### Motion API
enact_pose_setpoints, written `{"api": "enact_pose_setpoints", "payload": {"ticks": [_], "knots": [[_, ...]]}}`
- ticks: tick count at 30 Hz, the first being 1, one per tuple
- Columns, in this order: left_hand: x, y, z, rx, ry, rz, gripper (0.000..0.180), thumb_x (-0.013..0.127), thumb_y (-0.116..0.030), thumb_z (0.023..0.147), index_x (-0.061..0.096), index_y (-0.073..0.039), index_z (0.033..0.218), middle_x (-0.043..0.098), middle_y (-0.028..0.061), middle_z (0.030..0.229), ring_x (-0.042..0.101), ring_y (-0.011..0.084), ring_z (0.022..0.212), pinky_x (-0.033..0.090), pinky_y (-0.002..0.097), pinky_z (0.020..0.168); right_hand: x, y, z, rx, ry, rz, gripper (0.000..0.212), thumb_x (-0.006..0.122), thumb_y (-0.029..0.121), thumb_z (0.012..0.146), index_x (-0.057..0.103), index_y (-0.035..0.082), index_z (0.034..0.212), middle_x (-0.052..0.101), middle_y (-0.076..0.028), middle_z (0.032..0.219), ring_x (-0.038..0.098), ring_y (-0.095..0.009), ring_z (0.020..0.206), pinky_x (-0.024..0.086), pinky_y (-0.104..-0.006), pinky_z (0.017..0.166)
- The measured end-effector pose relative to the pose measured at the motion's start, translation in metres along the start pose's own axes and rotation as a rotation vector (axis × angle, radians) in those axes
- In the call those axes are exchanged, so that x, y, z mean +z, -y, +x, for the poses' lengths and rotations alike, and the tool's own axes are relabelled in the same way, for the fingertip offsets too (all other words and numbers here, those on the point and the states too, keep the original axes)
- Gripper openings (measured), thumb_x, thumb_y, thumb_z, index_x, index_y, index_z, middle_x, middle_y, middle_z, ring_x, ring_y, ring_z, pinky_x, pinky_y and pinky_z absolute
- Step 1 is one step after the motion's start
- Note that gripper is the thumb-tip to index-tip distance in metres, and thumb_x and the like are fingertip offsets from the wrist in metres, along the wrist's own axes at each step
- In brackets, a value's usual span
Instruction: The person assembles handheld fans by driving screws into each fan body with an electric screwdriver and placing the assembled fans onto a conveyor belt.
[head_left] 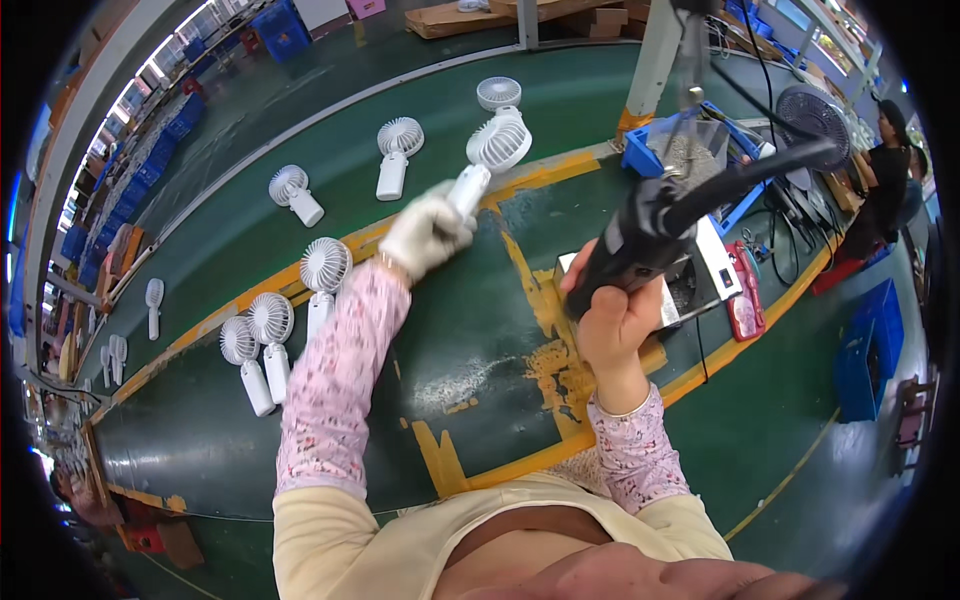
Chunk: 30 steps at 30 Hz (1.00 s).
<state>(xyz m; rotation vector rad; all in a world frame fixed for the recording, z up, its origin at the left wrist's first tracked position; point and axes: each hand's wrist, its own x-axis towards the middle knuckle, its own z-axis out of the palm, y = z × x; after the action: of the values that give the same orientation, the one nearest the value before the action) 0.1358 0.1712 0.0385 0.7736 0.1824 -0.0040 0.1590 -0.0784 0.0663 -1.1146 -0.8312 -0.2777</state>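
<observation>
My left hand, in a white glove, grips the handle of a white handheld fan. The fan's round caged head points away from me, over the taped far edge of the green bench. My bare right hand is wrapped around a black electric screwdriver with a thick cable; its tip cannot be made out. Left of my left forearm, white handheld fans lie on the bench, one partly hidden by the sleeve and a pair beside it. Beyond the bench edge, another fan rests on the green belt among several more.
A blue bin and a tray of small metal parts stand at the back right. Close by are a white box-shaped device, a red tool and a black fan. A metal post rises behind. Another person is far right.
</observation>
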Motion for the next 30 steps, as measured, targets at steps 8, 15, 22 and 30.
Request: {"api": "enact_pose_setpoints", "payload": {"ticks": [8, 15, 22, 30], "knots": [[0.055, 0.125, -0.099, -0.121, 0.067, -0.441, 0.024, 0.061, -0.006, 0.084, 0.052, -0.006, 0.107, 0.058, 0.0087, 0.095, 0.060, 0.0220, 0.085, 0.051, 0.0379, 0.075, 0.004, -0.012, 0.009, -0.077, -0.031, -0.208, 0.052, 0.060, 0.025, 0.090, 0.042, -0.007, 0.127, 0.062, -0.008, 0.078, 0.059, -0.014, 0.064, 0.047, -0.0260, 0.059], [0.078, 0.149, -0.116, -0.134, -0.282, -0.125, 0.018, 0.066, -0.007, 0.082, 0.055, -0.001, 0.094, 0.061, 0.0104, 0.078, 0.061, 0.0212, 0.062, 0.052, 0.0340, 0.056, 0.028, 0.006, -0.013, 0.212, -0.042, 0.235, 0.075, 0.054, 0.059, 0.086, 0.038, 0.000, 0.129, 0.057, -0.010, 0.082, 0.056, -0.017, 0.062, 0.046, -0.0266, 0.056], [0.091, 0.152, -0.115, -0.072, -0.401, -0.109, 0.025, 0.067, -0.002, 0.079, 0.055, -0.001, 0.101, 0.063, 0.0102, 0.081, 0.064, 0.0206, 0.066, 0.055, 0.0333, 0.059, 0.032, 0.005, -0.020, 0.227, 0.025, 0.273, 0.077, 0.054, 0.061, 0.086, 0.036, 0.002, 0.131, 0.057, -0.010, 0.085, 0.057, -0.017, 0.063, 0.048, -0.0279, 0.058], [0.094, 0.152, -0.117, -0.016, -0.400, -0.127, 0.029, 0.063, 0.000, 0.081, 0.053, -0.002, 0.108, 0.063, 0.0101, 0.092, 0.064, 0.0206, 0.071, 0.055, 0.0340, 0.064, 0.032, -0.017, -0.040, 0.195, 0.144, 0.241, 0.063, 0.058, 0.055, 0.086, 0.043, 0.001, 0.114, 0.057, -0.010, 0.088, 0.057, -0.015, 0.065, 0.046, -0.0263, 0.058]]}}
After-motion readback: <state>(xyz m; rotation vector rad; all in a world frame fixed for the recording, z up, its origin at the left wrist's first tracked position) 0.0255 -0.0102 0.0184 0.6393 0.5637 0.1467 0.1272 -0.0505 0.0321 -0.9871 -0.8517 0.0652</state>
